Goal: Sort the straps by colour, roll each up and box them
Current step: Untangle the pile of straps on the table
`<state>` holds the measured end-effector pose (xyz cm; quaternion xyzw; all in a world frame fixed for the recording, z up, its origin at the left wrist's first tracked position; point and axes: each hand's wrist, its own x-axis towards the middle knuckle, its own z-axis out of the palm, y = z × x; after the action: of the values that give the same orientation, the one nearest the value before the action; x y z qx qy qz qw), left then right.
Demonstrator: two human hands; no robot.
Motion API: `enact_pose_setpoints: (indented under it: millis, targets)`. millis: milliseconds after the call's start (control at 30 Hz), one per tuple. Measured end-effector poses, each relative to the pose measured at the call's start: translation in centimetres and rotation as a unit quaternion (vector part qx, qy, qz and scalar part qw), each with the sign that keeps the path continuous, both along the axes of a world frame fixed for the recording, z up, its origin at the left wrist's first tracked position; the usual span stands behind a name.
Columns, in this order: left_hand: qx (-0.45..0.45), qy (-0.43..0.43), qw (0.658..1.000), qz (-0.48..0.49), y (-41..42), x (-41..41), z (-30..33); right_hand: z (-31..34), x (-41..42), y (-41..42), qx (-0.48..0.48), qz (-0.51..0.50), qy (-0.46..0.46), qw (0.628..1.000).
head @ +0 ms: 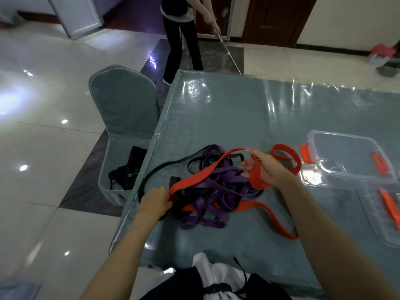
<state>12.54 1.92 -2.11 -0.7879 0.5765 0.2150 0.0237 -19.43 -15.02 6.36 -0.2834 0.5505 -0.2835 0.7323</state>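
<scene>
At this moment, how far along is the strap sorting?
Early. Nothing is boxed: the clear box holds no straps. Both the left hand and right hand grip the red strap, drawing it from the tangle. Purple straps and black straps remain unsorted.

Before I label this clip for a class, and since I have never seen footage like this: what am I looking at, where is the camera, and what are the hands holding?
There is no machine here. A person wears a camera on the head, so the single picture looks forward and down at their own two bare arms. They sit at a table covered in grey-green cloth under clear plastic. On it lies a tangled heap of straps: purple straps, a black strap and a red strap. The left hand grips the red strap near the heap's edge; the right hand holds up gathered folds of the same red strap. To the right stands a clear plastic box with orange clips, its lid lying nearer. Beyond are a covered chair and another person, seemingly mopping.
</scene>
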Motion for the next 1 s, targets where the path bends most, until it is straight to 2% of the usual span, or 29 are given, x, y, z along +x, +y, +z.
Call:
enact_pose_setpoints:
  millis: [100, 233, 367, 433, 533, 667, 767, 867, 1000]
  targets:
    - [-0.008, 0.032, 0.998, -0.062, 1.0, 1.6, 1.0, -0.1, 1.4, -0.7, -0.039, 0.003, -0.07, 0.997]
    - [-0.001, 0.134, 0.978, -0.161, 2.6, 4.0, 2.8, 0.5, 4.2, -2.0, -0.122, -0.075, -0.105, 0.984]
    - [0.042, 0.205, 0.964, -0.164, 2.6, 4.3, 4.3, 0.6, 6.3, -2.3, -0.191, -0.129, -0.065, 0.971]
    - [0.071, 0.268, 0.95, -0.145, 2.0, 3.9, 4.9, 0.5, 7.2, -2.2, -0.217, -0.151, -0.028, 0.964]
    - [0.078, 0.34, 0.929, -0.123, 1.2, 2.9, 5.8, 0.2, 7.8, -2.2, -0.238, -0.152, 0.005, 0.959]
    - [0.073, 0.337, 0.936, -0.075, 0.0, 1.9, 6.3, -0.1, 7.4, -2.2, -0.226, -0.098, -0.035, 0.969]
    - [0.065, 0.286, 0.95, -0.107, -0.8, 2.0, 6.1, -0.4, 7.1, -2.2, -0.198, -0.049, -0.044, 0.978]
    - [0.034, 0.301, 0.945, -0.127, -0.6, 2.4, 6.6, -0.8, 7.1, -2.5, -0.207, -0.05, -0.025, 0.977]
    - [0.038, 0.32, 0.93, -0.175, -0.3, 3.1, 7.3, -0.9, 7.9, -3.1, -0.259, -0.023, 0.021, 0.965]
